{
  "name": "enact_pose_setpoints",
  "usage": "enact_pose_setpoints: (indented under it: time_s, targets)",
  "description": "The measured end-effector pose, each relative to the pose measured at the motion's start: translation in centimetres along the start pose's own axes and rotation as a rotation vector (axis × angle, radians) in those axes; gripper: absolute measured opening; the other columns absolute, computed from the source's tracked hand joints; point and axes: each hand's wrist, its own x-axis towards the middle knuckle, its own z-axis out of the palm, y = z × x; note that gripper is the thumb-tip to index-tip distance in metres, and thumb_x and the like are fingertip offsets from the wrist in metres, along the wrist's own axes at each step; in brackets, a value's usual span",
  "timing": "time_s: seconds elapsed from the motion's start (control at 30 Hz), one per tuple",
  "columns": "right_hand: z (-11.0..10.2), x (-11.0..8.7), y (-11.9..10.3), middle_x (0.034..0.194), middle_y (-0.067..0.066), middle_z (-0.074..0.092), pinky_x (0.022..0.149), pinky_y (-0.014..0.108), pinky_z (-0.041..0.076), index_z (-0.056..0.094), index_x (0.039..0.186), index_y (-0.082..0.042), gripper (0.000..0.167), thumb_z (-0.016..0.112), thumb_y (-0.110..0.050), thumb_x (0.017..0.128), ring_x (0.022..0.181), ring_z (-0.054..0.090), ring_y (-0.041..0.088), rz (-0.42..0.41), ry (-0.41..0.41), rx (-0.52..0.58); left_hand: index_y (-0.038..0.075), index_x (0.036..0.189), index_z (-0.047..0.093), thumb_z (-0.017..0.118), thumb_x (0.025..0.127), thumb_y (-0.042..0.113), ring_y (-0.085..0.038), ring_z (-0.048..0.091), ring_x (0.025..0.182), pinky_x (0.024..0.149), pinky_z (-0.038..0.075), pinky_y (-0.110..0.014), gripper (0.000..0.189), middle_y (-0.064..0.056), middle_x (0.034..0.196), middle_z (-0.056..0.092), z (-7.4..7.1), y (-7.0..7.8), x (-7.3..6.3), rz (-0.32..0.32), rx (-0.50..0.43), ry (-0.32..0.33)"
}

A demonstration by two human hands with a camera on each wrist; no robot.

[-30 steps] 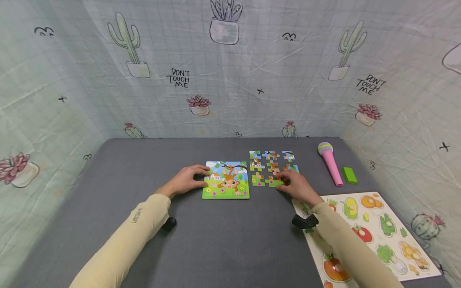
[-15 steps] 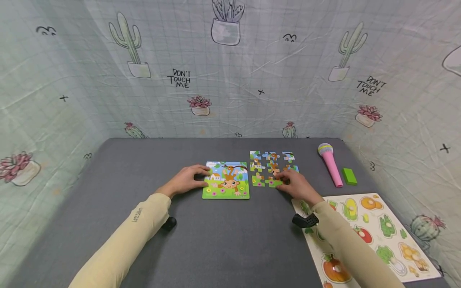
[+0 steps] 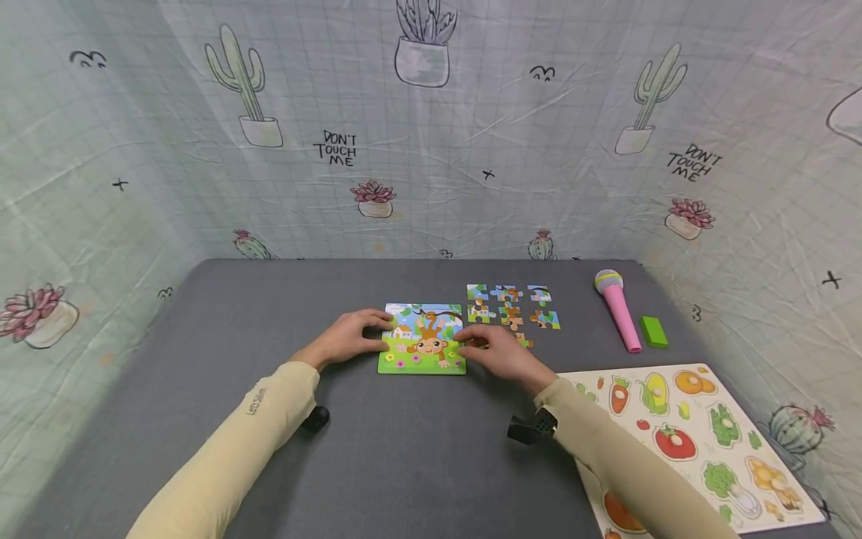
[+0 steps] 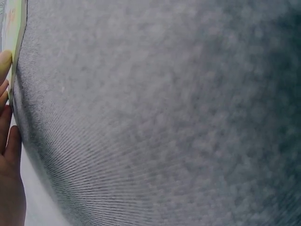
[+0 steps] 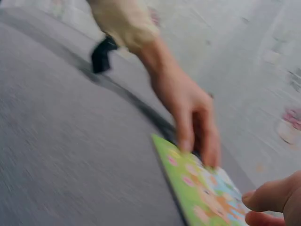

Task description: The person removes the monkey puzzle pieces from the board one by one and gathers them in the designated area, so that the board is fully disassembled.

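In the head view a monkey puzzle board [image 3: 424, 359] lies flat on the grey table, its hanging monkey above a green meadow with flowers. My left hand [image 3: 345, 337] touches its left edge with thumb and fingers spread apart. My right hand [image 3: 501, 353] is at the board's right edge, the thumb and forefinger bent toward it; no piece shows between them. Behind that hand, loose jigsaw pieces [image 3: 509, 318] with a similar picture lie in spaced rows, the lower ones partly hidden. The right wrist view shows the board [image 5: 202, 197] between both hands.
A pink toy microphone [image 3: 619, 311] and a green block [image 3: 653, 331] lie at the back right. A vegetable picture board [image 3: 697, 408] sits at the right front, partly under my right sleeve. A patterned cloth [image 3: 431, 150] closes off the table's back and sides.
My right hand has left the loose pieces and moved left to the puzzle board's right edge, uncovering pieces in the right column. My left hand and the board have stayed put.
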Motion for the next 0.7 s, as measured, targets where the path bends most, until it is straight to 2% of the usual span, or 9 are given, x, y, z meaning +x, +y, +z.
enact_pose_setpoints:
  time_s: [0.1, 0.23, 0.37, 0.5, 0.7]
  targets:
    - [1.5, 0.4, -0.6, 0.119, 0.012, 0.063, 0.077, 0.036, 0.052, 0.064, 0.127, -0.004, 0.032, 0.061, -0.016, 0.098, 0.100, 0.062, 0.023, -0.018, -0.025, 0.025, 0.004, 0.127, 0.065, 0.072, 0.091, 0.025, -0.034, 0.042, 0.135, 0.111, 0.035, -0.052, 0.042, -0.011, 0.142, 0.052, 0.0, -0.1, 0.0, 0.005, 0.006, 0.000]
    - [2.6, 1.1, -0.5, 0.110, 0.010, 0.064, 0.069, 0.033, 0.050, 0.067, 0.123, -0.003, 0.028, 0.062, -0.013, 0.097, 0.090, 0.062, 0.019, -0.051, -0.016, -0.018, 0.004, 0.125, 0.067, 0.072, 0.090, 0.023, -0.033, 0.041, 0.136, 0.112, 0.034, -0.051, 0.040, -0.011, 0.142, 0.052, 0.2, -0.1, -0.1, 0.023, -0.015, 0.008]
    - [3.2, 1.3, -0.3, 0.104, 0.008, 0.064, 0.072, 0.035, 0.049, 0.072, 0.115, -0.006, 0.023, 0.066, -0.012, 0.094, 0.089, 0.058, 0.019, -0.088, 0.025, -0.098, 0.004, 0.125, 0.067, 0.073, 0.089, 0.023, -0.033, 0.039, 0.138, 0.112, 0.034, -0.050, 0.041, -0.010, 0.143, 0.052, 0.3, 0.0, -0.2, 0.025, -0.034, 0.014]
    - [3.5, 1.3, -0.1, 0.108, 0.010, 0.059, 0.077, 0.037, 0.048, 0.073, 0.113, -0.007, 0.021, 0.068, -0.011, 0.092, 0.093, 0.054, 0.021, -0.076, 0.060, -0.090, 0.004, 0.125, 0.067, 0.074, 0.089, 0.022, -0.033, 0.039, 0.138, 0.112, 0.034, -0.051, 0.041, -0.010, 0.142, 0.052, 0.3, 0.1, -0.4, 0.016, -0.043, 0.020]
    - [4.0, 1.1, 0.1, 0.112, 0.010, 0.053, 0.077, 0.036, 0.045, 0.074, 0.110, -0.010, 0.020, 0.071, -0.010, 0.090, 0.093, 0.050, 0.021, -0.072, 0.094, -0.118, 0.004, 0.124, 0.067, 0.074, 0.089, 0.022, -0.034, 0.040, 0.137, 0.111, 0.035, -0.051, 0.040, -0.011, 0.141, 0.053, 0.1, 0.2, -0.5, 0.028, -0.056, 0.029]
